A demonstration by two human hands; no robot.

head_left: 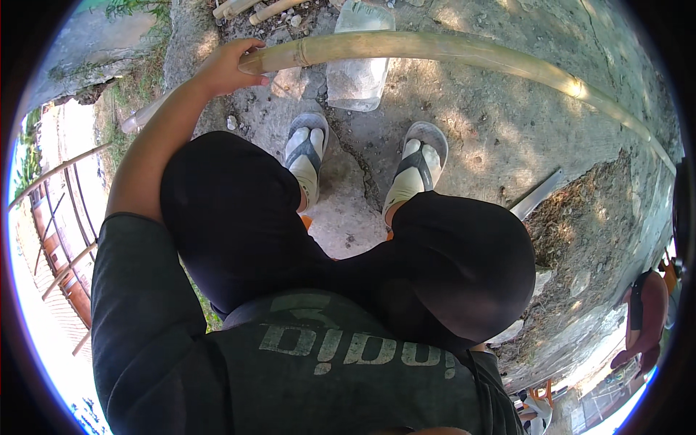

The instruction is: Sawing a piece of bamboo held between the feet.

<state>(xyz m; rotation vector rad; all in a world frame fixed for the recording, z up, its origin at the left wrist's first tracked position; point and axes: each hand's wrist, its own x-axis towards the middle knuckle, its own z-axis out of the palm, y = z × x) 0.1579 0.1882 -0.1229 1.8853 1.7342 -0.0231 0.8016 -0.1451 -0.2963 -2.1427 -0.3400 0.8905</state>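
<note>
My left hand (226, 67) grips the near end of a long yellow-green bamboo pole (464, 54). The pole runs from the hand across the top of the view and curves down toward the right edge. My left forearm comes up from the lower left. My right hand is out of sight, hidden behind my body and knees. I am sitting or squatting, with my dark-clad knees (239, 203) in the middle of the view and my feet in grey sandals (308, 141) on the cracked concrete ground (500, 130).
A clear plastic bag or container (357, 69) lies on the ground under the pole. Cut bamboo pieces (246, 9) sit at the top. A flat metal bar (536, 196) lies by a soil patch (587, 217) at right. A railing (61, 217) stands at left; another person (641, 315) is at far right.
</note>
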